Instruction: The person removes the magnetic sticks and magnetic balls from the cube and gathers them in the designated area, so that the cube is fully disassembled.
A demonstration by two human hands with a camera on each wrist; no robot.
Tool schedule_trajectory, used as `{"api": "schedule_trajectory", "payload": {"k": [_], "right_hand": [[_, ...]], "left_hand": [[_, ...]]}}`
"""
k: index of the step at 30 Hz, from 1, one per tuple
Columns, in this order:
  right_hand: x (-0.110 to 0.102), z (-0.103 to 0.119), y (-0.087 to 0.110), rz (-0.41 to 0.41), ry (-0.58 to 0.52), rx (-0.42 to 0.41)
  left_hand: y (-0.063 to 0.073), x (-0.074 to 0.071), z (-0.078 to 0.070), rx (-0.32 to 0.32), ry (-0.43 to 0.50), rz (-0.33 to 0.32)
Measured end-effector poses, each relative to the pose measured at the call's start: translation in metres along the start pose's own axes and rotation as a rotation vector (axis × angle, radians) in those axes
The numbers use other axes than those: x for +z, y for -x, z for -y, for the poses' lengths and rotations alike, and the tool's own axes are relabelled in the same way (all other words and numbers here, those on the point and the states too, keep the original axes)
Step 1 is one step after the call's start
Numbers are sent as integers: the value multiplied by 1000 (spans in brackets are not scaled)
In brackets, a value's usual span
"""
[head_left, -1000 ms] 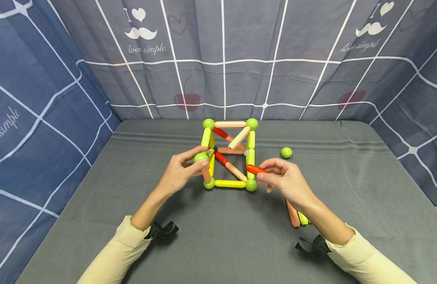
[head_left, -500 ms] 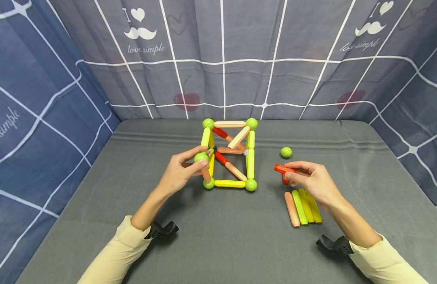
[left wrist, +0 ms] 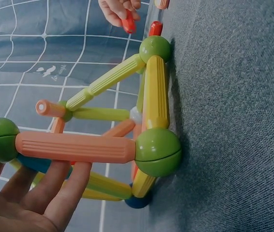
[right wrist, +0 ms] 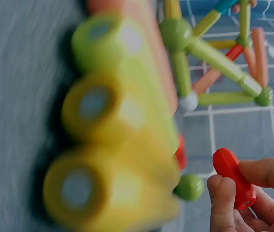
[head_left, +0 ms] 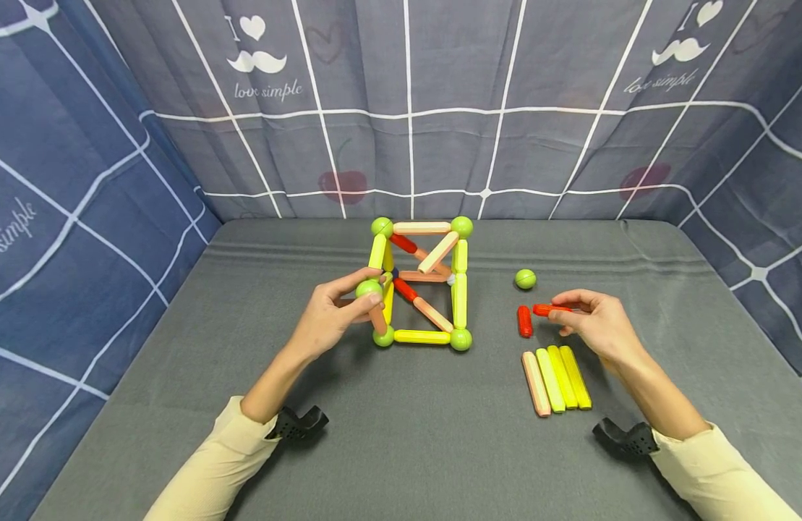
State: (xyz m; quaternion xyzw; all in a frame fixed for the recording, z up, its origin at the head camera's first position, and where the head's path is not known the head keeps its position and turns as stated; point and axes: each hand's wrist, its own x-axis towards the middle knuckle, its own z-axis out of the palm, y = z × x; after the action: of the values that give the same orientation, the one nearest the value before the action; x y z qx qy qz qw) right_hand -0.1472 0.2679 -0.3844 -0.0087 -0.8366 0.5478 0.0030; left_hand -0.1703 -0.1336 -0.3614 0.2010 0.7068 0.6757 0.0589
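A frame of magnetic rods and green balls stands mid-table, its yellow front rod (head_left: 422, 337) running between two lower balls. My left hand (head_left: 332, 311) grips the green ball (head_left: 369, 291) at the frame's near left upper corner; an orange rod (left wrist: 76, 147) runs down from it to a lower green ball (left wrist: 158, 152). My right hand (head_left: 599, 322) pinches a short red rod (right wrist: 234, 178) between thumb and fingers, right of the frame. Just left of those fingertips a second short red rod (head_left: 525, 321) lies on the table.
Behind the red rods lies a loose green ball (head_left: 526, 279). Several long rods (head_left: 557, 380), orange, lime and yellow, lie side by side in front of my right hand. A grey cloth (head_left: 407, 434) covers the table, and a checked curtain (head_left: 453, 87) hangs behind.
My right hand has moved right from the frame's near right corner, carrying the short red rod past the other one. The left hand and frame stay put.
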Motion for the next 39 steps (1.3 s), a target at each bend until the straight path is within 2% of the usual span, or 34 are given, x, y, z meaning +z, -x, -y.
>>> {"api": "schedule_trajectory", "payload": {"k": [8, 15, 31, 39], "right_hand": [[-15, -24, -16, 21, 182, 12], [-19, -28, -21, 95, 313, -2], [-11, -21, -23, 257, 241, -5], [-12, -19, -20, 284, 239, -13]], "left_hand": [[0, 0, 0, 3, 4, -1], [1, -1, 0, 5, 1, -6], [0, 0, 1, 12, 5, 2], [-1, 1, 1, 12, -9, 0]]}}
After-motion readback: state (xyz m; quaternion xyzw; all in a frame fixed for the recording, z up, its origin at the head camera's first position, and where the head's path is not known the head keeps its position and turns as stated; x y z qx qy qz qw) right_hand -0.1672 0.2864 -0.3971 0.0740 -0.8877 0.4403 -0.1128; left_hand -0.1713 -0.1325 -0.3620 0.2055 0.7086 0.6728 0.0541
